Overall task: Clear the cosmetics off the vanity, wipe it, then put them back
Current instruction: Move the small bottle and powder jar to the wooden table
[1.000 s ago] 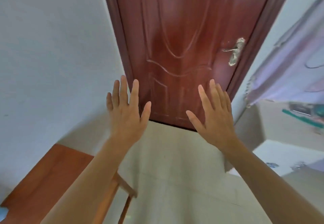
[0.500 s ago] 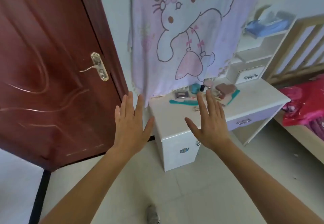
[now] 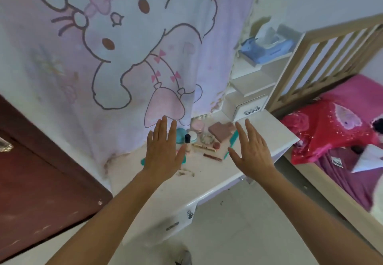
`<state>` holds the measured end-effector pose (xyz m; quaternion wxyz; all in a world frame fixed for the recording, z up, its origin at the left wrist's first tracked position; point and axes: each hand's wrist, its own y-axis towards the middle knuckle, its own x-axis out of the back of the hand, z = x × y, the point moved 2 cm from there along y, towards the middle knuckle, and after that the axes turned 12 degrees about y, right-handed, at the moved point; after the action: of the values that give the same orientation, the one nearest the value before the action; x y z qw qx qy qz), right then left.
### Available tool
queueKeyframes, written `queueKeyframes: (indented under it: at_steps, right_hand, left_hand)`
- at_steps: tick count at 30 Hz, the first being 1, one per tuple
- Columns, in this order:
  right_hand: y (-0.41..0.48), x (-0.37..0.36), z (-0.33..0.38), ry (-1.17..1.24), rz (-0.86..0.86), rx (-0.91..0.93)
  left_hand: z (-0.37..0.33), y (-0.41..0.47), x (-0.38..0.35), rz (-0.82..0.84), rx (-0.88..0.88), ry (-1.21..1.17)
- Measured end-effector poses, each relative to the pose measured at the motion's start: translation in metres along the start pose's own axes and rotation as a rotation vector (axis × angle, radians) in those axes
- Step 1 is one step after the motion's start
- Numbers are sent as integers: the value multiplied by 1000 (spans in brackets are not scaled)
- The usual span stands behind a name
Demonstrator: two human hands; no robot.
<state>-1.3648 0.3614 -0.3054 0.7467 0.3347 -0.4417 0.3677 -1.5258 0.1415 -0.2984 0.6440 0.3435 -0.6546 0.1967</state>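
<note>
1. A cartoon-printed cloth (image 3: 124, 57) is hung behind the bench (image 3: 165, 190), and its hem is draped onto the back edge.
2. The bench is seen at 12 o'clock from the person, with its white top still loaded, so clearing is judged not yet begun.
3. The left hand (image 3: 163, 150) and right hand (image 3: 251, 150) are held out over the bench. Each grip is spread wide with straight fingers, and nothing is held.
4. The cosmetics (image 3: 204, 140) are clustered between the two hands, toward the back of the top.
5. A pink palette (image 3: 221, 131) is placed at 11 o'clock from the right hand, which is nearer to it.
6. A teal comb (image 3: 231, 143) is laid with its long axis from 1 to 7 o'clock, just beside the right thumb.
7. A black-capped bottle (image 3: 187, 140) is stood upright at 2 o'clock from the left hand, just beside it. It is judged the easiest first pick.
</note>
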Motion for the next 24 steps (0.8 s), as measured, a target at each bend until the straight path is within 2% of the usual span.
queueKeyframes:
  at_steps: [5, 8, 11, 16, 21, 24]
  right_hand:
    - [59, 0, -56, 12, 38, -36]
    - [98, -12, -85, 38, 76, -12]
    - [142, -33, -111, 59, 172, 31]
    - [200, -65, -137, 89, 440, 105]
    - [245, -101, -140, 40, 666, 282]
    - [261, -126, -124, 61, 729, 330]
  left_hand:
    - [-37, 78, -15, 46, -37, 7]
    - [-47, 109, -41, 113, 1, 17]
    - [-52, 129, -70, 176, 98, 5]
    - [-66, 138, -103, 302, 340, -31]
    - [-68, 134, -134, 320, 546, -61]
    - [-67, 129, -149, 328, 654, -108]
